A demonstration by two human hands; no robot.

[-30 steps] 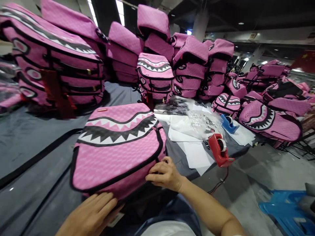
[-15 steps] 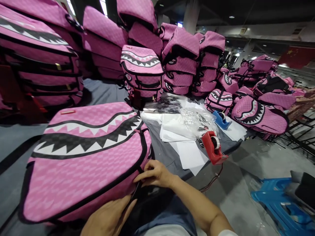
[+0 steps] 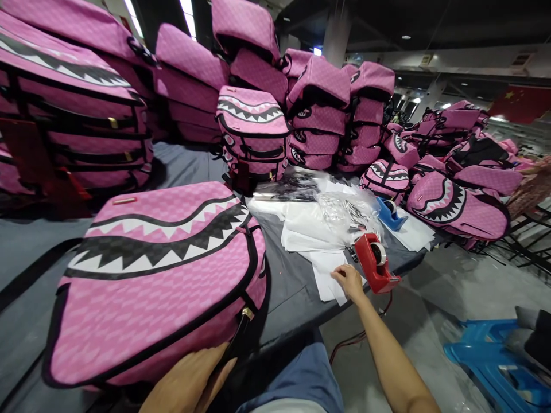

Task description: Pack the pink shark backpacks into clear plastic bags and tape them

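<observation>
A pink checked backpack (image 3: 163, 310) with a shark-mouth print lies on its back on the dark-covered table. My left hand (image 3: 189, 376) is closed round a black strap (image 3: 239, 338) at its near right side. A gold-coloured buckle (image 3: 247, 313) shows at the upper end of that strap. Farther right, my right hand (image 3: 349, 282) is over white paper sheets (image 3: 322, 269) near the table's edge. Its fingers are bent together at the paper; what they pinch, if anything, is hidden.
Beside my right hand stands a red tape dispenser (image 3: 376, 264), with a blue one (image 3: 391, 213) behind it. Clear plastic bags (image 3: 344, 209) lie on the papers. Stacked pink backpacks (image 3: 318, 86) line the back. A blue plastic stool (image 3: 495, 355) is on the floor at right.
My right hand has left the strap by the backpack and moved right to the paper sheets, which uncovers the gold buckle. My left hand stays on the strap.
</observation>
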